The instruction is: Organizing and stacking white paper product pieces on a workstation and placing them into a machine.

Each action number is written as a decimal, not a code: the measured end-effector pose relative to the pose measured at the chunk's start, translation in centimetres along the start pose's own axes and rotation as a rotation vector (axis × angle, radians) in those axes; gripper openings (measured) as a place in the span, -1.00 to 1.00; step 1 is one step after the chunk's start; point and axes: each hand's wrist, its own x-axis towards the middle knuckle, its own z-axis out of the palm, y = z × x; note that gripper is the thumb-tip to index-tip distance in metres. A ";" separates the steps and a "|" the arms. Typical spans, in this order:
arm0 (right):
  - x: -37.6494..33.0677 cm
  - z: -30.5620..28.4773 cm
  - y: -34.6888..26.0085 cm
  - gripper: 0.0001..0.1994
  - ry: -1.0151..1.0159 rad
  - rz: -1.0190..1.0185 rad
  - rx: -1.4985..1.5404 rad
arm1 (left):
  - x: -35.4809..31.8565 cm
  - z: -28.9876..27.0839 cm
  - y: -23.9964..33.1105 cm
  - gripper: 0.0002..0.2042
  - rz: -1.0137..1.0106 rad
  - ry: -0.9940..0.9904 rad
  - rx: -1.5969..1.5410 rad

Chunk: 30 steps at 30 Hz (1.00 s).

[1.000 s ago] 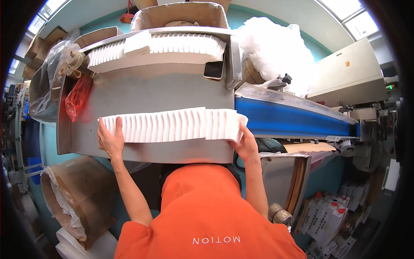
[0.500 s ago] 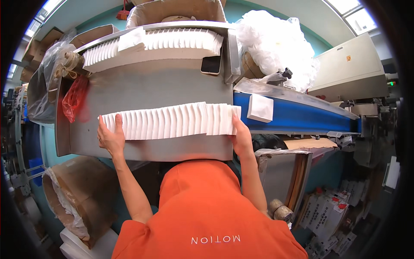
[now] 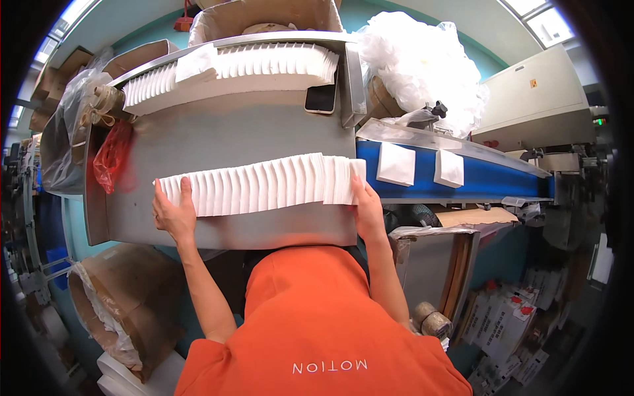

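Observation:
A long row of white folded paper napkins [image 3: 264, 183] lies across the grey metal table [image 3: 231, 135], standing on edge side by side. At its left end, my left hand [image 3: 174, 210] is closed round the last napkins, with the thumb on the near side. My right hand [image 3: 367, 206] grips the right end of the same row, fingers pressed against the outer napkins. The right part of the row is packed in a tighter block, slightly offset from the rest. Two small stacks of napkins, one white stack [image 3: 396, 164] and another stack [image 3: 449, 168], rest on the blue conveyor belt [image 3: 422, 188].
A second napkin row [image 3: 264, 66] lines the table's back edge, with a phone [image 3: 320, 99] at its right end. A red plastic bag [image 3: 113, 155] hangs at the left. White plastic bags [image 3: 422, 66] are heaped behind the conveyor. A large paper sack [image 3: 132, 290] stands at the lower left.
A second napkin stack has come into view on the belt, and the first has shifted slightly. Both hands still hold the row's ends, drawn slightly closer together.

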 end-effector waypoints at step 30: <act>0.4 3.0 -1.2 -0.51 0.171 -0.311 -0.597 | 0.1 0.3 2.5 -0.28 0.128 -0.078 -0.118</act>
